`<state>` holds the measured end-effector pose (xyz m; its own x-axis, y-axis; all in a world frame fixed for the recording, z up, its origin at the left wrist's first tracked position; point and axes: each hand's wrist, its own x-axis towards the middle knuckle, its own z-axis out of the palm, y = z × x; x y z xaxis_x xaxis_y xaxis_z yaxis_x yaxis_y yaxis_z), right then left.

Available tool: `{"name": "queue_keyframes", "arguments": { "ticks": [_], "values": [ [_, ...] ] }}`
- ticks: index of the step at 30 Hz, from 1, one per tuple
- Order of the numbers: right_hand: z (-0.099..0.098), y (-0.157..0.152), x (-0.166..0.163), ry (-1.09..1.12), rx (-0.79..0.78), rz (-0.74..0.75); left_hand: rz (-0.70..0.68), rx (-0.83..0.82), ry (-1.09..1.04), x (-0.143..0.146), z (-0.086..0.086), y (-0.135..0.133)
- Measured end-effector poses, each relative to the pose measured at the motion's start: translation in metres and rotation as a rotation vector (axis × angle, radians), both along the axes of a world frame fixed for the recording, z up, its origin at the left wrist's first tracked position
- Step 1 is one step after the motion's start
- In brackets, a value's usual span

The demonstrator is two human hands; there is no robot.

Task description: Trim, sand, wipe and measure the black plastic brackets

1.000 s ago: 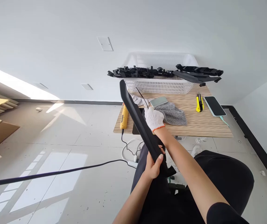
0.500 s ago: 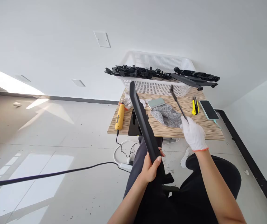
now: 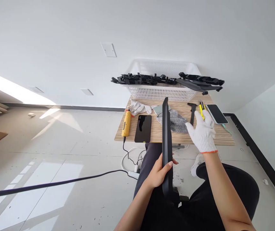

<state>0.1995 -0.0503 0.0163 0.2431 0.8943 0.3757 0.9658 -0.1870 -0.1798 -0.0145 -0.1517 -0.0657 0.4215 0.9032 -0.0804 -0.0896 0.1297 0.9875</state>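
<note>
My bare left hand point(image 3: 160, 171) is wrapped around a long black plastic trim strip point(image 3: 167, 138), which stands nearly upright over my lap. My right hand point(image 3: 202, 133), in a white knit glove with an orange cuff, is over the table's right side with thumb and fingers apart. Its fingertips are at the lower end of a yellow utility knife point(image 3: 202, 109); whether they touch it I cannot tell. Just left of them lies a black caliper point(image 3: 192, 112). A grey cloth point(image 3: 177, 121) is partly hidden behind the strip.
A white basket point(image 3: 161, 93) at the table's back bears several black plastic parts point(image 3: 147, 79). On the table point(image 3: 156, 138) are a yellow corded tool point(image 3: 126, 124), a black tablet-like slab point(image 3: 143, 129), a white glove point(image 3: 138, 107), a grey-green box point(image 3: 158, 109) and a phone point(image 3: 216, 114).
The caliper has left my right hand and lies on the table. That hand has opened beside the utility knife. My left hand has turned the strip from a leftward tilt to nearly upright.
</note>
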Motion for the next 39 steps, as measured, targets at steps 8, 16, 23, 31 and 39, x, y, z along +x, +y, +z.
{"name": "queue_keyframes", "arguments": {
  "ticks": [8, 16, 23, 31, 39],
  "values": [
    [0.024, 0.114, -0.043, -0.305, -0.003, 0.404, 0.062, -0.149, -0.101, 0.000, 0.000, 0.000],
    [0.042, 0.141, -0.050, -0.319, -0.126, 0.369, 0.083, -0.209, -0.219, 0.003, -0.006, -0.002],
    [0.022, 0.085, -0.029, -0.201, -0.095, 0.546, 0.053, -0.229, -0.322, 0.027, -0.011, -0.008],
    [-0.040, 0.063, -0.052, -0.127, -0.357, 0.354, 0.114, -0.267, -0.380, 0.030, -0.004, -0.008],
    [-0.025, 0.020, -0.070, -0.101, -0.199, 0.372, 0.199, -0.223, -0.352, 0.018, -0.012, -0.019]
  ]
}}
